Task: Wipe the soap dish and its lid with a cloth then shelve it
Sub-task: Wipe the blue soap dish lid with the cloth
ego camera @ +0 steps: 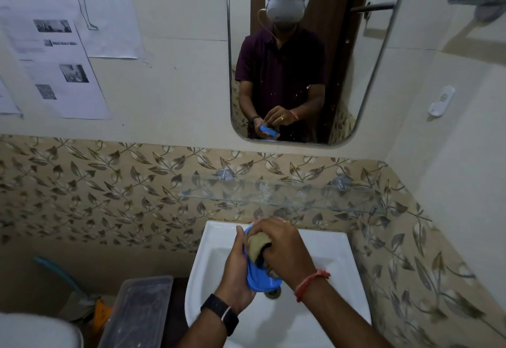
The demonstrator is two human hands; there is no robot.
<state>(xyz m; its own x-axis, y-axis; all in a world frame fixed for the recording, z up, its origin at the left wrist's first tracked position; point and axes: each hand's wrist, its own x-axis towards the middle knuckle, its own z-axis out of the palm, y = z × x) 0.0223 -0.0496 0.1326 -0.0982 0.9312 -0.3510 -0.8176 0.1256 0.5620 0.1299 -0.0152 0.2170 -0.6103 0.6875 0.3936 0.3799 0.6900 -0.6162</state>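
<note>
Soap dish: a blue plastic soap dish (258,279), held in the air over the white sink (323,254), above the drain (272,293). It is tilted, 1 end toward the wall and the other toward the person. Whether this piece is the dish or its lid cannot be told.
Cloth: a tan, bunched cloth (257,243) pressed against the upper face of the blue piece.
Left hand: the left hand (236,268) is wrapped around the left edge of the blue piece, thumb up along its rim, gripping it from the side and below. A black watch (220,310) sits on that wrist.
Right hand: the right hand (284,249) is curled closed over the cloth, pushing it onto the blue plastic. A red thread band (312,283) circles that wrist.
Sink: a white basin fixed to the wall, directly under both hands.
Shelf: a clear glass shelf (276,197) is mounted on the leaf-patterned tiles (95,191), just above and behind the sink.
Mirror: a mirror (295,54) with rounded corners hangs above the shelf and reflects the person, in a dark shirt with a white headset, holding the blue piece in both hands.
Left of the sink: a clear plastic box (137,312) stands beside the basin.
Wall at left: 2 or more printed paper sheets (54,65) are stuck to the plain tiles.
</note>
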